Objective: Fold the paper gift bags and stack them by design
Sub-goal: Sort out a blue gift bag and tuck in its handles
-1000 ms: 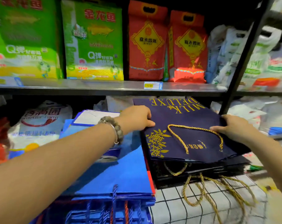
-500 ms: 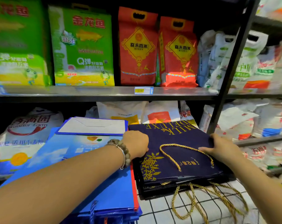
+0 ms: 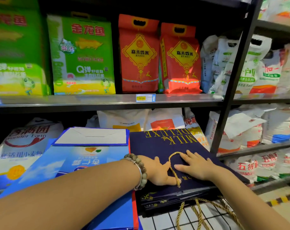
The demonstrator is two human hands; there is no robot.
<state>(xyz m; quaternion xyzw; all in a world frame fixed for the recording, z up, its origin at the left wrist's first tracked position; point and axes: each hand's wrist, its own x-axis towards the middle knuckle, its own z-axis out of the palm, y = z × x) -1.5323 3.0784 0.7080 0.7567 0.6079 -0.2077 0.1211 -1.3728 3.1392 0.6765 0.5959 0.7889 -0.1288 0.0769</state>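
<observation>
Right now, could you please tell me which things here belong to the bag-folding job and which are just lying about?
Job: navy MILK DELUXE gift bag under left hand and right hand; navy bag stack beneath; blue gift bag stack.
Lying about: green rice bags; red rice bags; price tag; white sacks.

The left hand (image 3: 159, 171) and right hand (image 3: 196, 166) are pressed flat on the top navy gift bag (image 3: 157, 145), its gold rope handle (image 3: 172, 170) between them; blue gift bags (image 3: 84, 163) are stacked just beside.
</observation>
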